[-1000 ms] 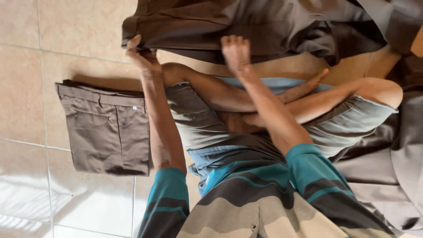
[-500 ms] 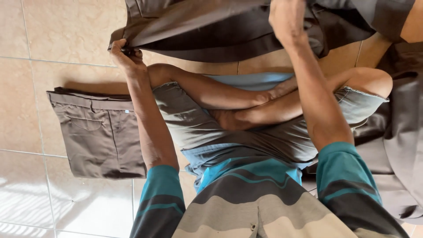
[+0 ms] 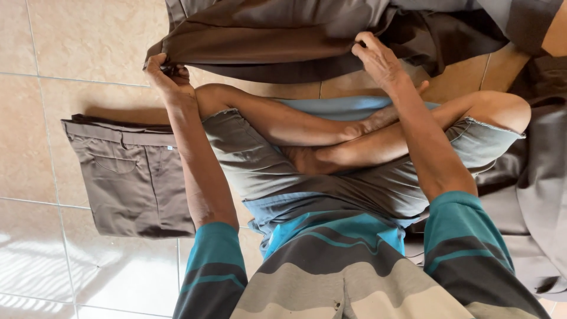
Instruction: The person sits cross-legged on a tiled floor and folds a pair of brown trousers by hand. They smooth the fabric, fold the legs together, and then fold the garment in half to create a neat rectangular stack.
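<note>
Dark brown garment (image 3: 283,35): spread on the tiled floor (image 3: 77,53) ahead of crossed legs. Left hand (image 3: 168,74): grip pinching its corner. Right hand (image 3: 378,56): grip closed on its lower edge. Folded brown trousers (image 3: 127,177): left, apart.
</note>
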